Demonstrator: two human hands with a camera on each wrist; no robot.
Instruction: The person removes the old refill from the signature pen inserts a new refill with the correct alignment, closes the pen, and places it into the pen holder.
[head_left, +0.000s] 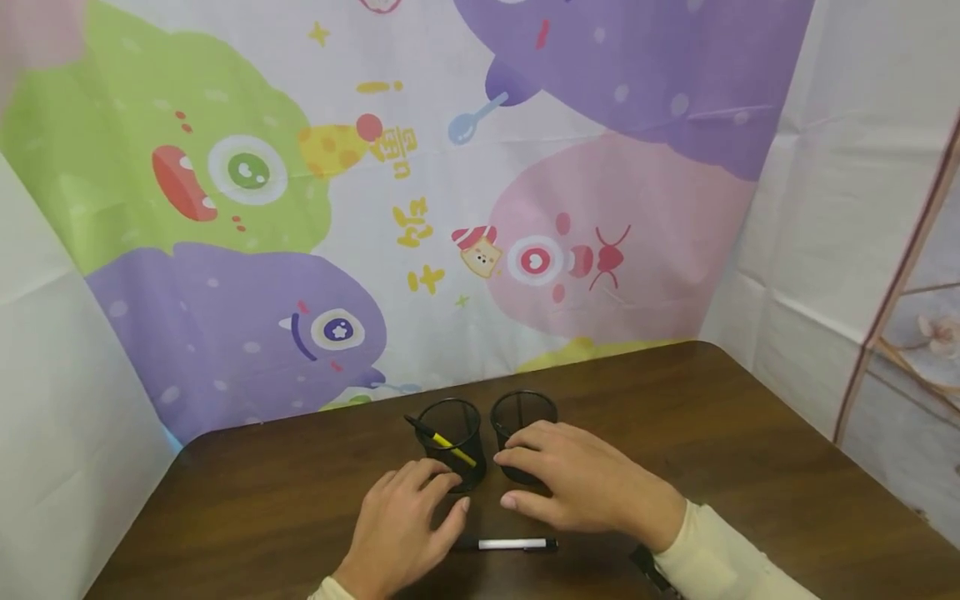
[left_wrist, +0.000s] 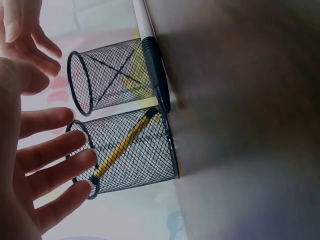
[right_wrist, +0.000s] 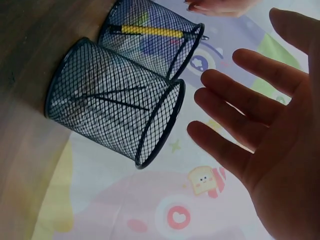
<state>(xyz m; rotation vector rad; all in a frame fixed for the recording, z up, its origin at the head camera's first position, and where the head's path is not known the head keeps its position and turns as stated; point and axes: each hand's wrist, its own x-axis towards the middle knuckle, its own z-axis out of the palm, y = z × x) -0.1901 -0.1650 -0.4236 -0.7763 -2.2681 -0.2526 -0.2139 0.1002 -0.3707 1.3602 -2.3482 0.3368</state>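
Two black mesh pen cups stand upright side by side on the table. In the left pen cup (head_left: pixel 467 427) leans a yellow pen (head_left: pixel 454 448) with black ends; the right pen cup (head_left: pixel 525 414) shows no pen inside. My left hand (head_left: pixel 405 517) is at the near side of the left cup, fingers spread and relaxed, holding nothing. Over the near side of the right cup, my right hand (head_left: pixel 585 483) has its fingers extended, also holding nothing; in the right wrist view they are apart from the rim. A white-and-black pen (head_left: pixel 513 544) lies before the cups, its left end partly behind my left thumb.
The dark brown wooden table (head_left: pixel 262 500) reaches back to a cloth backdrop (head_left: pixel 442 333) with cartoon monsters. Pale cloth walls (head_left: pixel 787 250) rise at both sides. Something small and dark (head_left: pixel 648 567) sits by my right sleeve.
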